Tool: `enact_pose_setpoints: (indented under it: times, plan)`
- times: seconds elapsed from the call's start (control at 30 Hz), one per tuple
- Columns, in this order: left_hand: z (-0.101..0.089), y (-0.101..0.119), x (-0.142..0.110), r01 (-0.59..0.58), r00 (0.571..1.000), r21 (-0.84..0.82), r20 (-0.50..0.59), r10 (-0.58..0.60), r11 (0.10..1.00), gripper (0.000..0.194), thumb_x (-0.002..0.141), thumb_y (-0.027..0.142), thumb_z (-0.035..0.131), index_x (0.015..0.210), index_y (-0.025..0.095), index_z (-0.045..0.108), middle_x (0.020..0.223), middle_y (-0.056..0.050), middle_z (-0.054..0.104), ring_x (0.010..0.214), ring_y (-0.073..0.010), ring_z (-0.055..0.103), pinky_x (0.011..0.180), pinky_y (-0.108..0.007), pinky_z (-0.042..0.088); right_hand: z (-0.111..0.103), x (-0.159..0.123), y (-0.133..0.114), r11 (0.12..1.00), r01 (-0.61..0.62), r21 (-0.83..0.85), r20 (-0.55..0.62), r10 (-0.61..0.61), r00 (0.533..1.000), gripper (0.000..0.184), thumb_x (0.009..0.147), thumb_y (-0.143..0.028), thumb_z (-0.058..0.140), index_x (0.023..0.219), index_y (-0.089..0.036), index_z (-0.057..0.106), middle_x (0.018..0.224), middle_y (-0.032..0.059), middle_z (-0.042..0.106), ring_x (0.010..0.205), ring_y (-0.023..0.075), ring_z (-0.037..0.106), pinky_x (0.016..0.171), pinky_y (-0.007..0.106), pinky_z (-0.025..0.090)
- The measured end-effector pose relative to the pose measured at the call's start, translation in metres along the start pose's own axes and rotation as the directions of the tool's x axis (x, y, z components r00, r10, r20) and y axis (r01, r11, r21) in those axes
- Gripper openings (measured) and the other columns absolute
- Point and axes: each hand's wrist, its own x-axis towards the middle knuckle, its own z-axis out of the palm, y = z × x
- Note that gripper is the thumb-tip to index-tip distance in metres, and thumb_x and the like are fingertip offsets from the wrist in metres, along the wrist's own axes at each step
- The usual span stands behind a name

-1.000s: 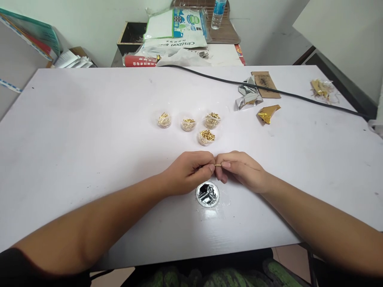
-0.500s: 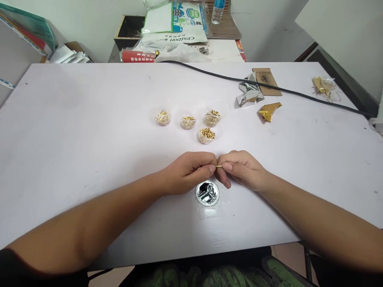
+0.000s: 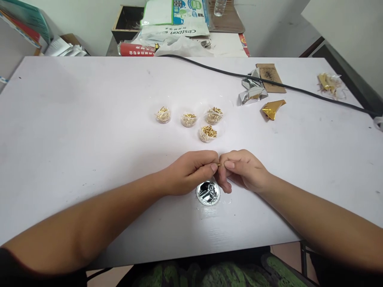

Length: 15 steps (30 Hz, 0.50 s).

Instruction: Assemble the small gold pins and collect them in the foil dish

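Observation:
My left hand point(image 3: 199, 171) is closed, its thumb pressed on the curled index finger. From that pinch the end of a thin gold pin point(image 3: 219, 164) sticks out toward the right. My right hand point(image 3: 242, 169) meets it knuckle to knuckle, thumb against the bent index finger at the pin's other end; how much of the pin lies inside the fingers is hidden. A round silver foil-like disc point(image 3: 208, 193) lies on the table just below both hands. Beyond them stand small clear cups of gold pins, the nearest cup point(image 3: 208, 134) just above the left knuckles.
More cups of pins, a left one point(image 3: 163, 114), a middle one point(image 3: 188, 120) and a right one point(image 3: 214, 115), stand close together. A black cable point(image 3: 209, 71) crosses the back of the white table point(image 3: 89, 99). Silver foil point(image 3: 253, 95), cardboard point(image 3: 271, 77) and gold foil point(image 3: 273, 109) lie at right.
The hands have come slightly closer together, and less of the gold pin shows between them. The whole view has shifted a little.

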Motion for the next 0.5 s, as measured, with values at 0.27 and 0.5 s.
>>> enact_pose_setpoints:
  times: [0.27,0.5]
  plan:
    - [-0.0011,-0.0029,0.0002,-0.01,1.0,0.034,-0.021,0.011,0.999,0.021,0.098,0.021,0.042,0.08,0.018,0.05,0.081,-0.008,0.076,0.084,-0.0201,0.075,0.077,-0.034,0.06,0.0001,0.0031,-0.0001,0.998,-0.02,0.063,-0.036,0.023,0.999,0.035,0.09,-0.042,0.063,0.071,-0.012,0.068,0.054,0.0045,0.064,0.048,0.0143,0.058,0.046,0.026,0.042]
    - [0.0001,-0.0048,0.003,-0.058,0.99,0.344,-0.098,0.097,0.937,0.021,0.093,0.013,0.044,0.074,0.017,0.05,0.075,-0.001,0.069,0.073,-0.011,0.065,0.069,-0.022,0.052,0.0089,0.0045,-0.004,0.959,-0.104,-0.265,-0.238,0.039,0.97,0.045,0.083,-0.049,0.072,0.057,-0.016,0.056,0.047,0.0008,0.059,0.041,0.0096,0.052,0.041,0.021,0.04]
